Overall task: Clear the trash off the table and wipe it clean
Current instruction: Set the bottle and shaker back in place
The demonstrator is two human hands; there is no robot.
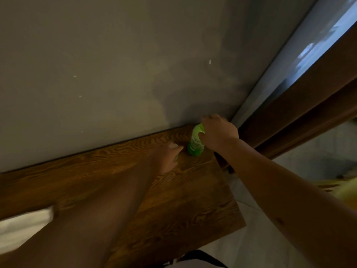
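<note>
Wall (96, 74) rises grey behind the wooden bench (183, 200). Green bottle (196, 144) stands upright near the bench's far right corner. Right hand (219, 132) grips the bottle's top, fingers (201, 134) curled round it. Left hand (169, 156) rests on the bench just left of the bottle, fingers relaxed, holding nothing.

- The table (185, 200) was warm brown, with dark, wavy wood grain swirling across its top;
- the bottle (195, 145) was bright green, with a pale, whitish patch on its side;
- the wall (96, 74) was plain grey, flecked with a few small white marks;
- the curtain (309, 105) was brown; the cloth (23, 227) was white.
</note>
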